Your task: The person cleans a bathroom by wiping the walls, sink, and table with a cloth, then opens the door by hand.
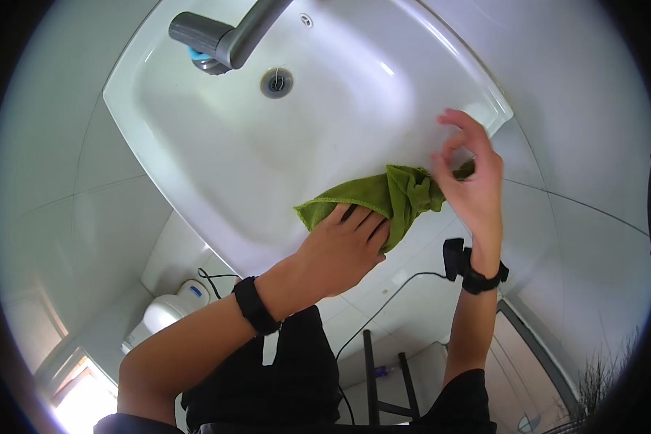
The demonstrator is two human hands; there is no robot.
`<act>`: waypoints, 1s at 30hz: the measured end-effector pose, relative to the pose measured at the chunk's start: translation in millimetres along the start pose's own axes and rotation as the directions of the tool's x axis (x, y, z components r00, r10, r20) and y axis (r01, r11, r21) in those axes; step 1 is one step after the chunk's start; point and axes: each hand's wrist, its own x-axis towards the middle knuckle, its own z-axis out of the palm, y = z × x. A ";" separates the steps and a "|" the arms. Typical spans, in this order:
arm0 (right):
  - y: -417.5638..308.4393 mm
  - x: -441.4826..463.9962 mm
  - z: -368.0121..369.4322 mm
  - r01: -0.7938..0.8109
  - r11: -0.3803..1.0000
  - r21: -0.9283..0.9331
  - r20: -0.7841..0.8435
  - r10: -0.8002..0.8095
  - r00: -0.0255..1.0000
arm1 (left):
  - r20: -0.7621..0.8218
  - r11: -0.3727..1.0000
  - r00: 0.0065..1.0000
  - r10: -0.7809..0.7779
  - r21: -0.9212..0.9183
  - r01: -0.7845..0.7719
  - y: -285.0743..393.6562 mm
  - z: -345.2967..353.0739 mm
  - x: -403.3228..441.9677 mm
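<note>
A green cloth (362,192) lies bunched over the front rim of the white sink (217,152). My left hand (343,249) grips the cloth at the rim, with its fingers pressed onto the fabric. Beside the cloth's bunched right end is my right hand (477,170), raised a little. Its thumb and fingers are curved with a gap between them, and I see nothing held there. The right fingertips are slightly blurred.
A grey faucet (231,43) reaches over the basin near the drain (276,83). Below the sink are a white toilet (168,311), a dark stand frame (390,383) and a black cable (383,304). A dark bristly brush (607,383) is at the lower right.
</note>
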 end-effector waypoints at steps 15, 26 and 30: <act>5.3 -12.7 0.7 -0.133 0.991 -0.034 -0.036 0.132 0.991 | -0.080 0.999 0.997 0.010 0.045 -0.006 -0.9 6.8 -1.6; -4.4 -15.9 -10.1 0.107 0.943 -0.315 -0.247 -0.191 0.950 | -0.096 1.000 0.995 0.002 0.000 -0.002 -2.9 13.3 -2.8; 15.9 -60.4 0.1 -0.169 0.880 0.445 -0.333 0.338 0.880 | -0.091 1.000 0.996 0.001 -0.023 -0.003 -5.5 17.3 -2.9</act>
